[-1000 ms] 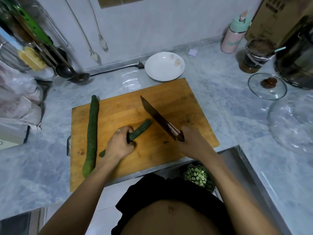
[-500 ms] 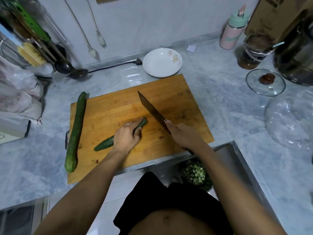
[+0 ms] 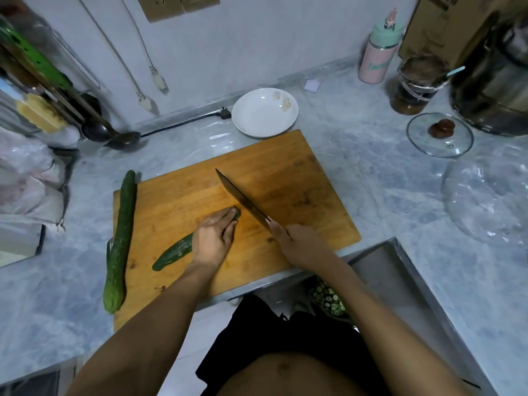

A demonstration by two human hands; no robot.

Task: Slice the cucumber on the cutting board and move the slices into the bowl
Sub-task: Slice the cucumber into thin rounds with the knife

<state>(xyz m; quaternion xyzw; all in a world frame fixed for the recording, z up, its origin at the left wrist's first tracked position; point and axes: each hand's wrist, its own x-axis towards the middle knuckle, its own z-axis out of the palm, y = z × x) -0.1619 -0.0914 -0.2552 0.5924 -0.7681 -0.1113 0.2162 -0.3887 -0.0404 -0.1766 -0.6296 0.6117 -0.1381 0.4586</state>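
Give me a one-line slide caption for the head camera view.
Left hand steadies a short cucumber on the cutting board while the right hand poises the knife at its tip.

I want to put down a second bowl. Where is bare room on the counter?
Bare marble lies between the cutting board and the glass lid, right of the white bowl. The back-left corner by the ladle is crowded.
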